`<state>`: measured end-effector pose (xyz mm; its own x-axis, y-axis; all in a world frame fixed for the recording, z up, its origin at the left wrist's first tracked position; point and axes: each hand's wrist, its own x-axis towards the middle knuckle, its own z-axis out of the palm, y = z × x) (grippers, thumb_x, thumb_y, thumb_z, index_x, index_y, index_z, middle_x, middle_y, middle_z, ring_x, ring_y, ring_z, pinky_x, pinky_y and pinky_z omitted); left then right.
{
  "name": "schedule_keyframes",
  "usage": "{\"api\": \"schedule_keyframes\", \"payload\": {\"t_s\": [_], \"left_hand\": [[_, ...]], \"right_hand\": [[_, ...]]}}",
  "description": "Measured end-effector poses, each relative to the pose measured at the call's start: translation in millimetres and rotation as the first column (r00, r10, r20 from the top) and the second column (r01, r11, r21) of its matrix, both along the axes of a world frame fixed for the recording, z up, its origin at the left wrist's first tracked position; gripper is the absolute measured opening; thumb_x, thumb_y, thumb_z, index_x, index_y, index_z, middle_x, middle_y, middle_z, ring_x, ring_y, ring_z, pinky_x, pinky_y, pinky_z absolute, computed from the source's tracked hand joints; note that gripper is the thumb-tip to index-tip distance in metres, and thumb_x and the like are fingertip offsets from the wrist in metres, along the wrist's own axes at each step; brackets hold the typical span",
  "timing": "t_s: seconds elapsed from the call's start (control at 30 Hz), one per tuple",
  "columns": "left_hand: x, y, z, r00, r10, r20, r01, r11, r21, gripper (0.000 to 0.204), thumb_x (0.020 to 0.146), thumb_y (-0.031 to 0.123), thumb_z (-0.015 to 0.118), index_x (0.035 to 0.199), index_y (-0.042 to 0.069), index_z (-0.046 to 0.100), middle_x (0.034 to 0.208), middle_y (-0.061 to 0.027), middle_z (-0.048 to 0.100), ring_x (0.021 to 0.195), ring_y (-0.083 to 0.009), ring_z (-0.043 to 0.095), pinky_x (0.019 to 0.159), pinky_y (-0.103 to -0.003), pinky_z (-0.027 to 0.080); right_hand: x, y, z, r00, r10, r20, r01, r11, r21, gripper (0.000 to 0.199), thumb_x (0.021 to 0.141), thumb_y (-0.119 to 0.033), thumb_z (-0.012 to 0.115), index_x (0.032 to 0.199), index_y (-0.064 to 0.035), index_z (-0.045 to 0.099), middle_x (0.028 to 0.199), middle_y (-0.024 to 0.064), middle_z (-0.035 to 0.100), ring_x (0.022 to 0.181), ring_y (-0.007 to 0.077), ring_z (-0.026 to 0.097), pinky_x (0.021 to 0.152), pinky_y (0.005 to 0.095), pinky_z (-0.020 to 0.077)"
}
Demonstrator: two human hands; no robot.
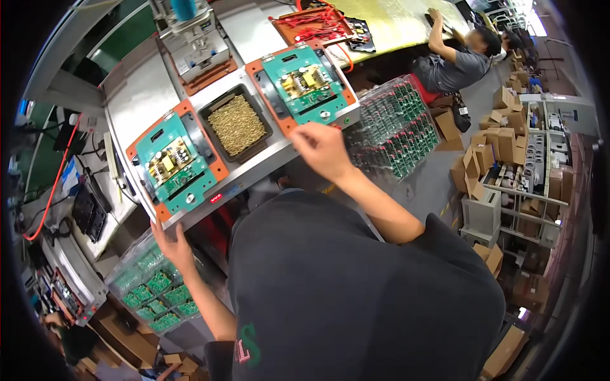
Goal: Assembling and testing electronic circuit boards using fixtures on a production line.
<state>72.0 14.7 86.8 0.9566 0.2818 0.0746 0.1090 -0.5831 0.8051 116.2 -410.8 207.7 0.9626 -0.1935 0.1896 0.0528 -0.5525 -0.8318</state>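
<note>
My left hand (173,246) is at the front edge of the workbench, just below the left fixture (204,166), with its thumb and fingers apart. My right hand (323,151) hovers by the near corner of the right fixture (259,77), its fingers curled together; whatever they may hold is hidden. Each orange-framed fixture has a teal plate carrying a circuit board, the left board (170,164) and the right board (306,81), both with yellow and dark components. Between the fixtures stands a black bin (269,127) filled with small brass-coloured parts (235,124).
Behind the bin is a metal press (197,54). Clear trays of green boards stand at the left (152,292) and right (394,130). Red-wired parts (311,26) lie at the back. A co-worker (451,66) sits at the yellow table (387,22). Cardboard boxes (502,143) fill the right side.
</note>
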Motion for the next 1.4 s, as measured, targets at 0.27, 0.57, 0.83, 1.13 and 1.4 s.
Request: {"api": "schedule_keyframes", "payload": {"t_s": [0.27,0.57,0.83,1.13,1.4], "left_hand": [[-3.1,15.4,-6.5,0.998,-0.047,-0.049,0.045,0.998,-0.034,0.057,0.09,0.001,0.072,0.144,0.002,0.053,0.162,-0.016,0.035,0.138,-0.0232,0.046,0.1,-0.036,0.05],[0.5,-4.7,20.9,0.994,-0.065,-0.089,0.049,0.985,-0.167,0.062,0.092,-0.007,0.065,0.15,0.002,0.043,0.16,-0.0164,0.035,0.141,-0.0257,0.041,0.107,-0.04,0.05],[-8.2,-14.8,40.0,0.957,0.275,0.088,-0.259,0.952,-0.162,0.056,0.097,0.001,0.061,0.149,-0.001,0.041,0.151,-0.0137,0.047,0.136,-0.027,0.049,0.106,-0.039,0.047],[20.2,-64.2,102.9,0.889,0.303,0.343,-0.272,0.952,-0.137,0.036,0.099,-0.002,0.055,0.135,-0.005,0.055,0.134,-0.0139,0.061,0.119,-0.0212,0.058,0.1,-0.033,0.048],[20.2,-138.5,121.5,0.953,0.016,0.303,0.025,0.991,-0.134,0.021,0.098,-0.006,0.055,0.116,-0.005,0.066,0.122,-0.0131,0.065,0.107,-0.02,0.063,0.092,-0.032,0.052]], "right_hand": [[6.7,-64.6,-12.4,0.929,-0.325,-0.179,0.186,0.826,-0.533,0.044,0.088,-0.043,0.072,0.068,-0.0059,0.061,0.063,0.0123,0.064,0.061,0.0361,0.066,0.055,0.0461,0.0496],[11.1,-63.4,-19.6,0.958,-0.257,-0.126,0.149,0.824,-0.547,0.031,0.089,-0.034,0.069,0.082,-0.0059,0.059,0.065,0.0137,0.066,0.063,0.0382,0.067,0.055,0.0509,0.0508],[5.3,-102.7,-11.8,0.993,0.106,-0.043,-0.112,0.829,-0.548,0.035,0.08,-0.032,0.08,0.099,-0.0097,0.062,0.085,0.0046,0.063,0.077,0.0271,0.066,0.065,0.0405,0.0521],[90.8,-139.7,49.0,0.79,0.356,0.5,0.066,0.76,-0.646,0.027,0.078,-0.018,0.08,0.103,-0.0145,0.073,0.073,0.0022,0.065,0.07,0.0222,0.06,0.059,0.0346,0.0499],[193.7,-114.3,33.7,0.871,0.307,0.384,-0.166,0.919,-0.358,0.017,0.091,-0.02,0.069,0.104,-0.0103,0.073,0.087,0.0091,0.069,0.087,0.0303,0.068,0.077,0.0417,0.0544]]}}
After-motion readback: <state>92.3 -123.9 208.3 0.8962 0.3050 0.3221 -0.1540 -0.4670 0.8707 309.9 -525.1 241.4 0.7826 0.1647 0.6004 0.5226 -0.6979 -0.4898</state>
